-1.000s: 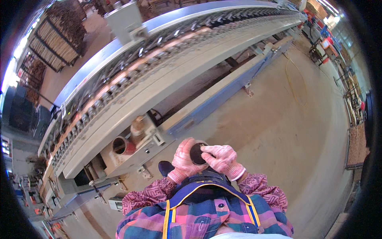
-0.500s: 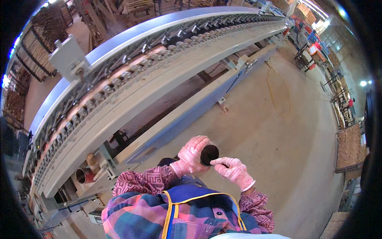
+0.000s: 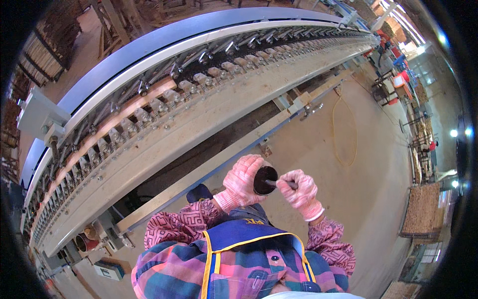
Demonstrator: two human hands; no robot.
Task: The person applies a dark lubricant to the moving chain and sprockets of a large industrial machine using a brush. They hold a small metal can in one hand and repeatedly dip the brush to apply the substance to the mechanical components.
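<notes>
My left hand (image 3: 241, 180), in a pink-and-white knitted glove, is wrapped round a dark, open-topped can (image 3: 261, 185) in front of my apron. The can's mouth faces up, and its inside looks black. My right hand (image 3: 301, 195), gloved alike, pinches a thin grey stick-like tool (image 3: 270, 183). One end of that tool reaches into the can's mouth; its tip is hidden, so its kind cannot be made out.
A long machine (image 3: 209, 109) with a row of metal pads curves across the left and far side. A pale wood strip (image 3: 130, 107) lies along it. On the floor is a yellow hose loop (image 3: 333, 134). A reddish can (image 3: 85, 242) sits low at left.
My right hand has risen and moved slightly right, so more of the tool shows between the fingers and the can. The view has shifted along the machine.
</notes>
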